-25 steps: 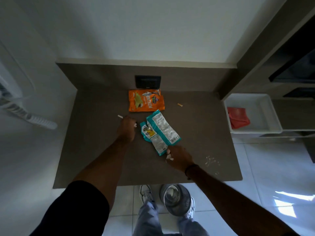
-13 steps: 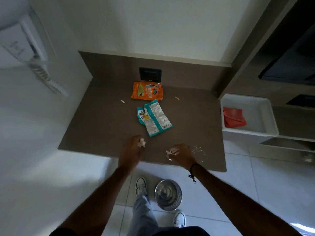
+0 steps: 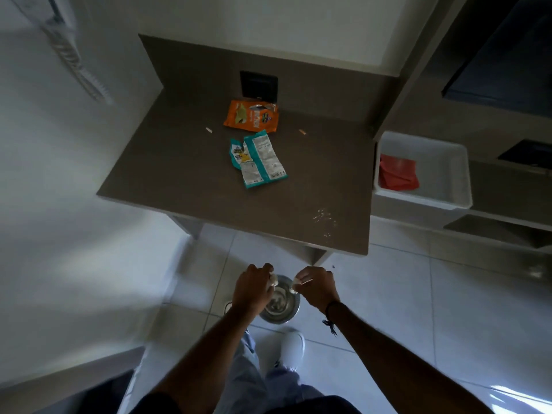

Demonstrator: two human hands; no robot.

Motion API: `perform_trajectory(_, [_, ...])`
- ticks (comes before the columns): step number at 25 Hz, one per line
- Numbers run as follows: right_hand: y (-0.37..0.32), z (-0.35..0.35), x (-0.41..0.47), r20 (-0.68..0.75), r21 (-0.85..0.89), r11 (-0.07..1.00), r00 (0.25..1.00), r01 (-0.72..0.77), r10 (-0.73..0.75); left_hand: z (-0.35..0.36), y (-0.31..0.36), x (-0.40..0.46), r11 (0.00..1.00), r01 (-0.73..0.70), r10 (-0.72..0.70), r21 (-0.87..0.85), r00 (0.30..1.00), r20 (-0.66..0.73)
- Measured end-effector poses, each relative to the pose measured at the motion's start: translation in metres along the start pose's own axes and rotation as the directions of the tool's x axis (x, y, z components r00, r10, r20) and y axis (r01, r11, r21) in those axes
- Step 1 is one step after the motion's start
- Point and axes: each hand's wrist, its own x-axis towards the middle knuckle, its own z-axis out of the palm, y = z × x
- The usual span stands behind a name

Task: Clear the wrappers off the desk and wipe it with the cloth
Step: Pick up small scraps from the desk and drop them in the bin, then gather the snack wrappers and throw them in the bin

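Observation:
My left hand [image 3: 251,289] and my right hand [image 3: 318,286] hover side by side over a round metal bin [image 3: 279,306] on the floor, below the desk's front edge. Each hand pinches a small white scrap of wrapper. On the brown desk [image 3: 179,162] lie an orange snack wrapper [image 3: 252,116] near the back and a teal-and-white wrapper [image 3: 258,159] in the middle. Two small stubs rest on the desk, one [image 3: 209,130] at the left and one [image 3: 302,132] at the right. A red cloth [image 3: 398,172] lies in a white tray [image 3: 442,201] right of the desk.
Pale crumbs [image 3: 324,218] are scattered near the desk's front right corner. A black socket plate [image 3: 259,85] sits on the back panel. Dark shelving stands at the right. My white shoe [image 3: 291,348] is on the tiled floor beside the bin.
Both hands have drawn back off the desk with their white scraps and now hang over the bin. The view has pulled back from the desk.

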Motion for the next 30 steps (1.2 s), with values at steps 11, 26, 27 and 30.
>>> perform_trajectory(11, [-0.049, -0.020, 0.010, -0.063, -0.141, 0.982, 0.989, 0.128, -0.137, -0.056, -0.026, 0.008, 0.998, 0.036, -0.028, 0.056, 0.990, -0.138])
perform_trajectory(26, [-0.238, -0.032, 0.210, -0.199, -0.131, 0.990, 0.980, -0.043, 0.016, -0.194, -0.052, 0.240, 0.728, 0.328, -0.422, -0.603, 0.907, -0.016])
perform_trajectory(27, [-0.242, -0.030, 0.222, -0.187, -0.184, 0.980, 0.982, -0.075, 0.040, -0.196, -0.056, 0.255, 0.724, 0.321, -0.415, -0.611, 0.910, -0.015])
perform_trajectory(30, [-0.249, -0.030, 0.245, -0.125, -0.205, 0.973, 0.989, -0.102, 0.078, -0.202, -0.064, 0.290, 0.660, 0.302, -0.374, -0.688, 0.926, 0.048])
